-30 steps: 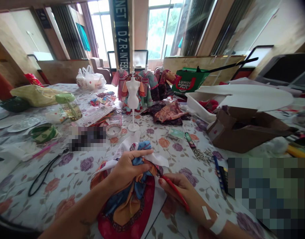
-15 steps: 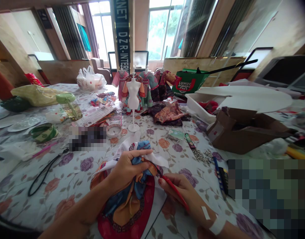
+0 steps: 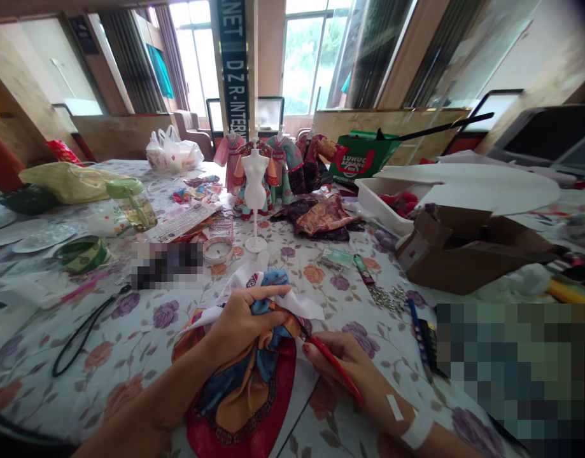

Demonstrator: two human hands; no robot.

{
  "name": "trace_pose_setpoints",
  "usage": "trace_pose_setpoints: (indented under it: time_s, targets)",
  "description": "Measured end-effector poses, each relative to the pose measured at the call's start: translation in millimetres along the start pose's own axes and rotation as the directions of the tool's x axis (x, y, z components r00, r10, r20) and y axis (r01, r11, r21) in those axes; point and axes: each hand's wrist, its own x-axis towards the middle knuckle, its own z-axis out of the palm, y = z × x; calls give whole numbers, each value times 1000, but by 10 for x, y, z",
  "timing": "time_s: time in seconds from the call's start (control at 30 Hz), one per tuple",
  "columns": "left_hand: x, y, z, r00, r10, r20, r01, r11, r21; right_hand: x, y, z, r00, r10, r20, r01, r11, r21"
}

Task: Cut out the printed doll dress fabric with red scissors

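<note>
My left hand (image 3: 254, 315) pinches a bunched, doll-sized garment (image 3: 247, 407) of blue and orange cloth between thumb and fingers. The garment has a patterned dark trim and a wide red hem, and it lies on the flowered tablecloth right in front of me. White cloth strips (image 3: 309, 308) stick out past the fingers. In my right hand (image 3: 340, 356) is a slim red-handled tool (image 3: 337, 369) with a dark tip; its exact kind is unclear. That tip touches the garment's edge, close to my left thumb.
Beyond the hands stands a bare white doll form (image 3: 256, 184), with several dressed forms behind it. Folded dark and coppery cloth (image 3: 325, 216) lies to their right. A cardboard box (image 3: 464, 254) is at right, near scattered small metal pieces (image 3: 390, 299). A bottle (image 3: 134, 203) stands left.
Almost nothing differs. The hands, the garment and the red tool keep their places; the view has shifted very slightly.
</note>
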Motion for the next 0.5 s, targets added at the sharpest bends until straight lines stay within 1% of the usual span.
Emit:
trace_pose_setpoints:
  time_s: [0.13,0.3,0.5]
  targets:
    - [-5,10,-2,999,-31,14,31,999,-22,-3,-6,6,1000,-11,4,11,1000,4]
    - [-9,23,3,1000,-20,6,20,999,-45,-4,11,2,1000,9,11,-9,1000,-6]
    - [-6,11,20,1000,-24,-10,23,998,-65,10,41,-11,1000,-12,17,12,1000,14]
